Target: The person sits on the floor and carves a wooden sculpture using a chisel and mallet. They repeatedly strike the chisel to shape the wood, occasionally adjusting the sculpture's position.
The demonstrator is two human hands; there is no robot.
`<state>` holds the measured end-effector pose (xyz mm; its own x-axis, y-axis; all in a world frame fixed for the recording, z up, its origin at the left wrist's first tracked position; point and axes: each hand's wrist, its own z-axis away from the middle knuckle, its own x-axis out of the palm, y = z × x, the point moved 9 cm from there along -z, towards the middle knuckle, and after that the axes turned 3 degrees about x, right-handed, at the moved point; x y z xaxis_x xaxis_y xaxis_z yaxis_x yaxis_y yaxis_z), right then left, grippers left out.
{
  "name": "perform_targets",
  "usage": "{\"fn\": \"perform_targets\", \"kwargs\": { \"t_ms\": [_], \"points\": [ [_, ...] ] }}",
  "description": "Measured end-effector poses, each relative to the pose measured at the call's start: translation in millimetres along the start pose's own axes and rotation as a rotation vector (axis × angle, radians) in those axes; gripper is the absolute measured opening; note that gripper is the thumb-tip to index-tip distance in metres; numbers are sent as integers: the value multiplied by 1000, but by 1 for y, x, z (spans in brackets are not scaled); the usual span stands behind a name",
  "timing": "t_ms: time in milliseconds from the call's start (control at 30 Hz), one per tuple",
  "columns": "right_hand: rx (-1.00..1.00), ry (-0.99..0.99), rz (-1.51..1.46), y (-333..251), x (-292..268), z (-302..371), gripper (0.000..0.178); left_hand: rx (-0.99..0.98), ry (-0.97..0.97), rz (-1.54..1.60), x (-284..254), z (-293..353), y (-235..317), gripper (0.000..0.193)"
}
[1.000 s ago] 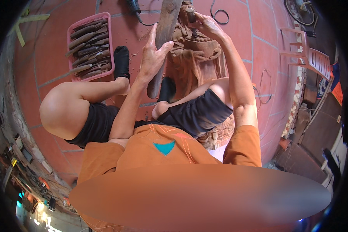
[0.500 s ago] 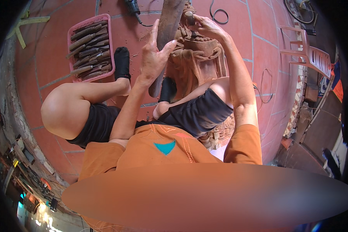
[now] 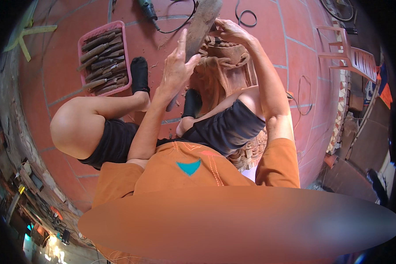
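My left hand (image 3: 175, 70) is closed around a long, flat wooden mallet (image 3: 200, 28), its thumb and index finger stretched along the wood. The mallet's broad end points up and away, and its narrow end shows below my wrist. Beyond it, my right hand (image 3: 233, 33) grips a chisel, now mostly hidden behind the mallet and my fingers. Both hands are over the far part of a carved brown wooden piece (image 3: 222, 72) with folds and scrolls. It lies on the floor between my legs, partly covered by my right leg.
Left of my foot sits a pink basket (image 3: 128, 70) filled with wooden-handled carving tools (image 3: 102, 59). A corded green power tool (image 3: 148, 9) lies at the far side. Wood chips litter the red tiles. A pink plastic chair (image 3: 358, 64) stands at the right.
The mallet's broad end has swung right, covering the chisel's handle end that showed before. My right hand stays near the same spot. The view has shifted slightly, showing more of the power tool.
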<state>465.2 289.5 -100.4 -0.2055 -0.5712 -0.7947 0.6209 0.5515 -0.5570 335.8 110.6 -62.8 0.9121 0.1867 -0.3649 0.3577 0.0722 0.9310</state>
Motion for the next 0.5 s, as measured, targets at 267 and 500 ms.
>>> {"fn": "perform_targets", "kwargs": {
  "t_ms": [267,500],
  "points": [
    [188,122,17,12,-45,26,39,25,64,254,-10,1,-8,78],
    [166,56,-39,7,-42,34,38,7,7,260,-2,5,5,78]
  ]
}}
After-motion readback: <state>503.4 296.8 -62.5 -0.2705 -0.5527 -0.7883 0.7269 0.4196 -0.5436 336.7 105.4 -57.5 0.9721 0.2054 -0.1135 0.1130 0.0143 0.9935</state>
